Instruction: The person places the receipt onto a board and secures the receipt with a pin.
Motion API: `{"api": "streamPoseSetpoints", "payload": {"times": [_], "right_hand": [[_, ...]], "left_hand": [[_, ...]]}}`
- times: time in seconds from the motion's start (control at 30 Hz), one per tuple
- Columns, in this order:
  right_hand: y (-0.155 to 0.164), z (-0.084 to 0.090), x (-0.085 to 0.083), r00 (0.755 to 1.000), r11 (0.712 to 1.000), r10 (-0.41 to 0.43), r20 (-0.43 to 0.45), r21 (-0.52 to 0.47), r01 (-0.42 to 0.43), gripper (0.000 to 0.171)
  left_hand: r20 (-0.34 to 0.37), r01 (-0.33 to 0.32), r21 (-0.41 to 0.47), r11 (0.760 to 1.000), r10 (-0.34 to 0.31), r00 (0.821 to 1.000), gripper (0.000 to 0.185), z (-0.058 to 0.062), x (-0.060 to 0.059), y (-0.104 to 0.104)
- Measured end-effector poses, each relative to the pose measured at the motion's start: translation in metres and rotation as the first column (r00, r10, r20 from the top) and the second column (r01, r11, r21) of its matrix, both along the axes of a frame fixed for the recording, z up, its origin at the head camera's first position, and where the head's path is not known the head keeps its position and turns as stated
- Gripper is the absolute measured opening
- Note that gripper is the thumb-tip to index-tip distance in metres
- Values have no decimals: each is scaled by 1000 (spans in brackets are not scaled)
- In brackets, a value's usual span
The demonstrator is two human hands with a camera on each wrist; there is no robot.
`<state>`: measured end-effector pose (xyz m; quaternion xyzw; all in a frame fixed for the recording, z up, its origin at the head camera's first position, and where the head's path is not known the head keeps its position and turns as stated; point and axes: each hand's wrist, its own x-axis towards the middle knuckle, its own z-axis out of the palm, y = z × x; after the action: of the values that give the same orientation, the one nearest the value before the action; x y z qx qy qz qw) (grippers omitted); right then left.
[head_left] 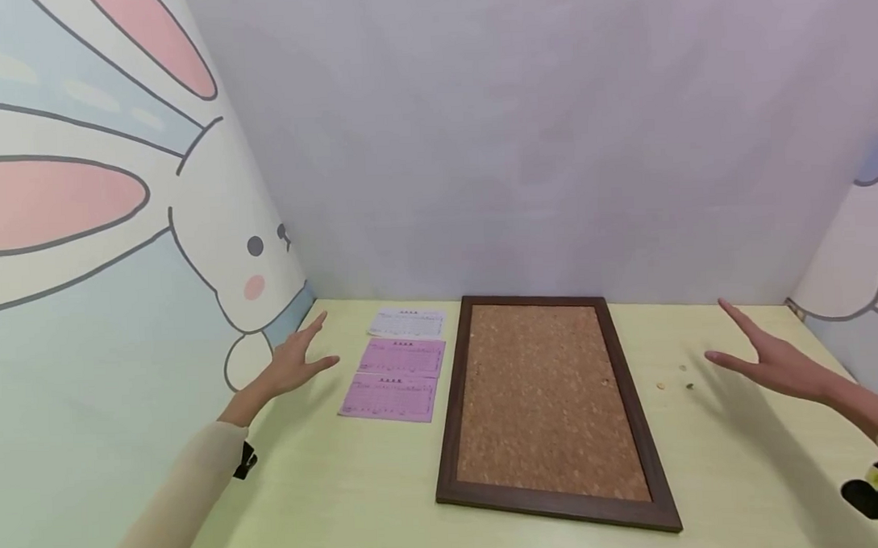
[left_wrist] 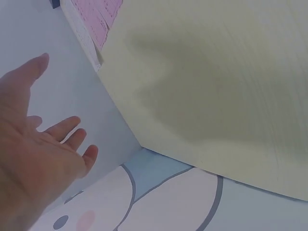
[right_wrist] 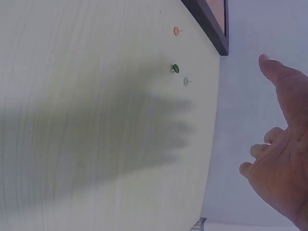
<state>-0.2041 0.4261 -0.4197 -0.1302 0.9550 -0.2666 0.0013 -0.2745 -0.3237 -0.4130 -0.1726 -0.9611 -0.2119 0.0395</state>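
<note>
My left hand (head_left: 291,366) hovers above the table's left side, thumb apart from the fingers, holding nothing. To its right lie a white printed slip (head_left: 408,323) and two pink printed slips (head_left: 402,358), (head_left: 388,397) in a column. A cork board (head_left: 548,399) with a dark brown frame lies flat in the middle. Over the right side hangs my right hand (head_left: 779,363), also holding nothing, its thumb spread. Below and left of it are three thumbtacks: an orange one (right_wrist: 176,31), a dark green one (right_wrist: 175,68) and a pale one (right_wrist: 186,81).
The pale yellow table (head_left: 324,504) meets a plain greyish-white wall (head_left: 536,141) at the back. A side panel with a cartoon rabbit (head_left: 221,257) borders the left. Another cartoon panel (head_left: 853,268) stands on the right.
</note>
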Motion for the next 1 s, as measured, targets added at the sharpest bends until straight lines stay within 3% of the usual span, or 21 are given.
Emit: {"api": "streamPoseSetpoints", "payload": {"times": [0.13,0.23,0.57,0.83,1.0], "right_hand": [[-3,4,1,1000,999,-12,4,-34,12,95],[-6,3,3,1000,997,1,21,-77,1,93],[-28,3,1,990,994,85,117,-79,-76,86],[-46,1,-3,975,960,199,103,-219,-173,82],[-52,-3,0,969,950,222,105,-248,-191,76]], "left_hand": [[17,49,53,997,-50,999,82,3,-1,3],[47,52,78,996,-55,997,80,4,-2,6],[233,30,196,980,-77,969,75,5,-1,18],[256,49,206,977,-102,961,71,4,1,27],[271,54,202,978,-109,956,69,-1,4,30]]}}
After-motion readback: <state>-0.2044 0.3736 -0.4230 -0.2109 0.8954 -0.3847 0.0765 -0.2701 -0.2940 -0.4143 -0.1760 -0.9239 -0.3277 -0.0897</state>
